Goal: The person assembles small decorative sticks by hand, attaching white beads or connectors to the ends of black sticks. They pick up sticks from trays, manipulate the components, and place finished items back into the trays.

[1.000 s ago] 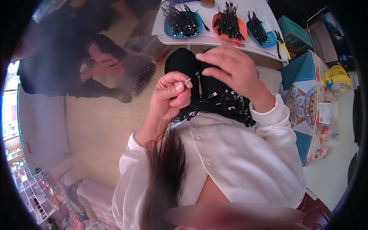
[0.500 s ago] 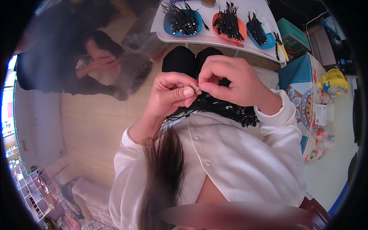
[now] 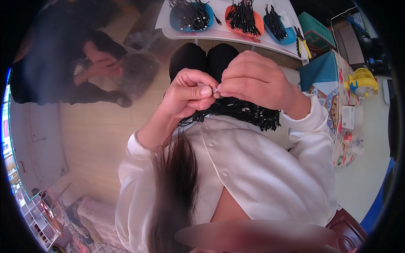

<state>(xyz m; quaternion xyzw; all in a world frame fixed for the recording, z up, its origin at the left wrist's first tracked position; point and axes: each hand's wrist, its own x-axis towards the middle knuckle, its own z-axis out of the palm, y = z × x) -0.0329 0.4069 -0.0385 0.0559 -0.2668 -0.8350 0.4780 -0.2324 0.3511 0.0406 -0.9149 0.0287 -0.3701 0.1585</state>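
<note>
Above my lap, my left hand (image 3: 188,93) is closed, with its thumb and fingers pinching the bared, thin wire end (image 3: 215,90) of a black cable. From the other side, my right hand (image 3: 258,82) pinches the wires' tip, its thumb and fingers pressed together. Both sets of fingertips almost meet, and they hide most of the wire end. Under my hands, a bundle of black cables (image 3: 249,113) with small light tips lies across my lap.
On the white table (image 3: 166,33) ahead stand a blue bowl (image 3: 174,21), an orange bowl (image 3: 258,27) and a second blue bowl (image 3: 290,38), each holding short black cables. Yellow-handled pliers (image 3: 307,49) lie beside them. A small yellow fan (image 3: 363,82) stands right. At left, a co-worker's hands (image 3: 101,65) are near a plastic bag (image 3: 141,74).
My right hand's fingers have drawn together and lie flatter over the wire end. My left hand keeps its pinch. The whole view has shifted slightly, so the table and bowls sit higher.
</note>
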